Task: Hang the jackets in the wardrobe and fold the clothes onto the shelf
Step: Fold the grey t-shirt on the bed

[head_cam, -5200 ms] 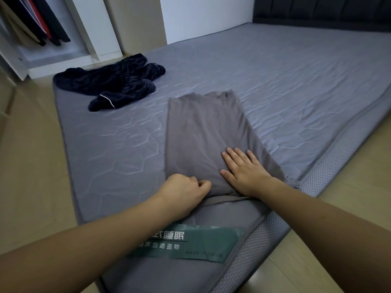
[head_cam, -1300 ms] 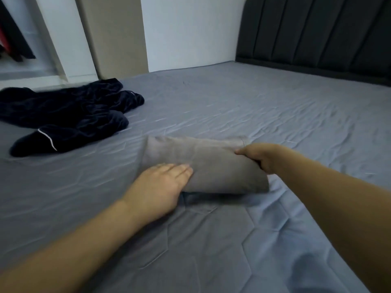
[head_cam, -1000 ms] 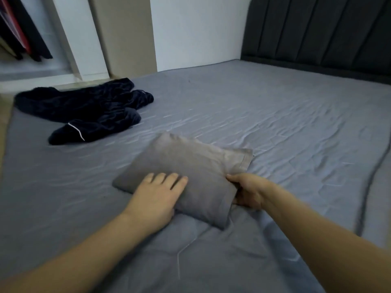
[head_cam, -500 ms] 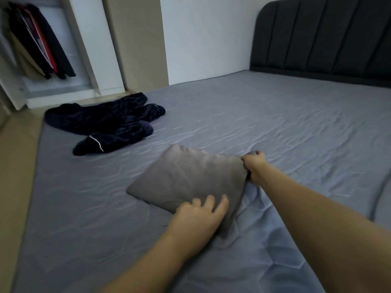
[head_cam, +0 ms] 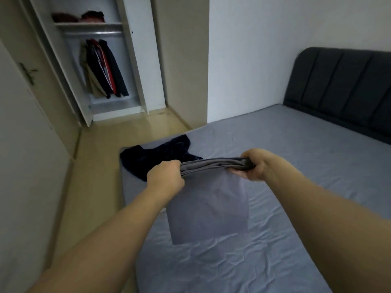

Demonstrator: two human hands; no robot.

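A folded grey garment (head_cam: 213, 163) hangs in the air above the bed, seen edge-on. My left hand (head_cam: 165, 176) grips its left end and my right hand (head_cam: 252, 164) grips its right end. A dark navy garment (head_cam: 156, 157) lies crumpled on the bed's far left corner, just behind my left hand. The open wardrobe (head_cam: 131, 60) stands at the back left, with several jackets (head_cam: 103, 68) hanging from its rail. Its upper shelf (head_cam: 88, 23) carries dark red folded clothes.
The grey bed (head_cam: 296, 166) fills the right and lower view, with a dark padded headboard (head_cam: 342, 87) at the far right. Wooden floor (head_cam: 101, 157) runs between the bed and the wardrobe. A pale wall or door (head_cam: 25, 155) stands close on the left.
The folded grey garment lay on the bed under my hands; now both hands have lifted it off the bed. The view has risen and turned toward the wardrobe.
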